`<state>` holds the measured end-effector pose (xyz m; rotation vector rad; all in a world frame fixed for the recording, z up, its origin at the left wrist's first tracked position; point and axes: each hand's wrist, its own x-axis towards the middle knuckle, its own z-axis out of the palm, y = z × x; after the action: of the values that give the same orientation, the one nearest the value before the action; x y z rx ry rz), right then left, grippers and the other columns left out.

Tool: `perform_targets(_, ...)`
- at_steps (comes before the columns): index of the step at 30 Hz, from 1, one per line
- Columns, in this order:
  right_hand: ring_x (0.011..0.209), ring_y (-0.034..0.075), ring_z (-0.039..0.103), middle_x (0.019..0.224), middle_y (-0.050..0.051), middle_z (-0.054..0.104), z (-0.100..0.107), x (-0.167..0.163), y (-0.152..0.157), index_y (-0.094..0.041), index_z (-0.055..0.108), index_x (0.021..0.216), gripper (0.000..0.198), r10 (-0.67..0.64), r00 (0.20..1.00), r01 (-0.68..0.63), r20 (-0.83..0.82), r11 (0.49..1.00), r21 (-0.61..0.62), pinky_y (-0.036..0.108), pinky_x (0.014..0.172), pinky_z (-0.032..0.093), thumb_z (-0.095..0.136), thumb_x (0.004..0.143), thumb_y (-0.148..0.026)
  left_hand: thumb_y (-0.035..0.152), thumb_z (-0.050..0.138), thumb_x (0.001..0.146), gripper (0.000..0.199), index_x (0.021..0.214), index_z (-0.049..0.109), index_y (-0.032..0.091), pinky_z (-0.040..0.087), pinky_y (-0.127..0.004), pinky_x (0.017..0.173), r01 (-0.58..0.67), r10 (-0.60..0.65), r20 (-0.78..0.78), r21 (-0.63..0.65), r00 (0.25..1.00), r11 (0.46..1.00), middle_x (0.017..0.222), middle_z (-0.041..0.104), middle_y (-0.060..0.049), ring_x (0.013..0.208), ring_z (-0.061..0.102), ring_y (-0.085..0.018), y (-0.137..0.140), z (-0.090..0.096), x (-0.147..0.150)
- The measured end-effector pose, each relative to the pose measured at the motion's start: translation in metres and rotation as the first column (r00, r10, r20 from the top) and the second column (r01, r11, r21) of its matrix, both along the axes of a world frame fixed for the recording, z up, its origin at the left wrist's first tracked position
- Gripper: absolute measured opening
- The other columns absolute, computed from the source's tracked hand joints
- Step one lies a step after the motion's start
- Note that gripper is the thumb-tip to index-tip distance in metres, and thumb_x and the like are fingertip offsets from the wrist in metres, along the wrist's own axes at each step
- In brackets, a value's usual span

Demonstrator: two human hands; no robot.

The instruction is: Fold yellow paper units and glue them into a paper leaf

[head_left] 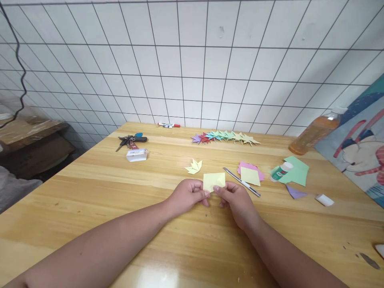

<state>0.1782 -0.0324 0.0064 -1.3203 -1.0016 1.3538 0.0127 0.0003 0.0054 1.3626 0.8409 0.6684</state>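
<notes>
Between my two hands is a small sheet of pale yellow paper (213,182), held just above the wooden table. My left hand (189,194) pinches its lower left corner between thumb and fingers. On the other side, my right hand (237,200) grips the right edge, its thumb lying on the paper's face. Just beyond the hands lies a folded yellow paper leaf shape (194,167). A slim utility knife (241,182) rests diagonally by my right hand, next to a yellow paper square (250,176) on top of pink paper (243,165).
Along the wall runs a row of folded coloured paper pieces (226,137). Right of the hands are a glue stick (281,172), green paper (297,170), a purple piece (295,192), an eraser-like white block (324,200) and a bottle (313,134). Keys (132,140), a white box (137,155) and markers (169,125) sit left.
</notes>
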Motion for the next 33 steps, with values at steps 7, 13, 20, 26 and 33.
perform_targets(7,0.045,0.008,0.036,0.047,-0.008,0.038,-0.0032,0.0029,0.0015,-0.019,0.046,0.052,0.037,-0.040,0.994,0.038,-0.099,0.999,-0.017,0.023,0.047,0.045,0.073,0.061,-0.042,0.038,0.063,0.072,0.027,0.064,0.060,0.013,0.038,-0.022,0.053,-0.030,0.037,-0.075,0.098,0.996,0.995,0.055,0.064,-0.002,0.052,0.056,-0.013,-0.0010,-0.0008,-0.0012)
perform_targets(13,0.051,0.010,0.043,0.055,-0.004,0.049,-0.0031,-0.0021,-0.0020,-0.018,0.048,0.056,0.033,0.008,0.999,-0.010,0.033,0.998,0.060,0.022,0.046,0.044,0.070,0.064,-0.041,0.039,0.061,0.076,0.031,0.089,0.066,0.012,0.044,-0.025,0.070,0.066,-0.070,0.027,0.125,0.997,0.990,0.087,0.070,-0.007,0.081,0.062,-0.019,-0.0009,0.0017,0.0005)
perform_targets(20,0.051,0.009,0.040,0.054,-0.005,0.045,-0.0024,-0.0033,-0.0034,-0.018,0.048,0.057,0.032,0.035,0.992,-0.042,0.121,0.998,0.056,0.022,0.047,0.045,0.067,0.067,-0.042,0.041,0.058,0.077,0.032,0.065,0.066,0.012,0.040,-0.021,0.057,0.012,0.020,-0.166,0.194,0.986,0.981,0.061,0.067,-0.004,0.057,0.057,-0.014,-0.0005,0.0013,0.0020)
perform_targets(26,0.046,0.009,0.038,0.049,-0.007,0.039,-0.0003,0.0003,-0.0028,-0.019,0.053,0.063,0.025,0.069,0.960,-0.104,0.272,0.988,0.117,0.020,0.042,0.040,0.065,0.070,-0.040,0.041,0.056,0.078,0.032,0.067,0.067,0.013,0.036,-0.020,0.050,0.048,0.014,-0.246,0.242,0.969,0.969,0.061,0.066,-0.003,0.053,0.054,-0.012,-0.0024,-0.0031,-0.0002)
perform_targets(33,0.044,0.008,0.038,0.050,-0.007,0.043,0.0056,0.0050,-0.0037,-0.020,0.047,0.062,0.030,-0.102,0.962,0.056,0.253,0.981,0.185,0.019,0.041,0.035,0.062,0.073,-0.043,0.041,0.062,0.074,0.029,0.071,0.067,0.013,0.043,-0.022,0.063,-0.007,0.014,-0.081,0.086,0.997,0.996,0.068,0.071,-0.004,0.064,0.061,-0.014,0.0033,-0.0008,-0.0031)
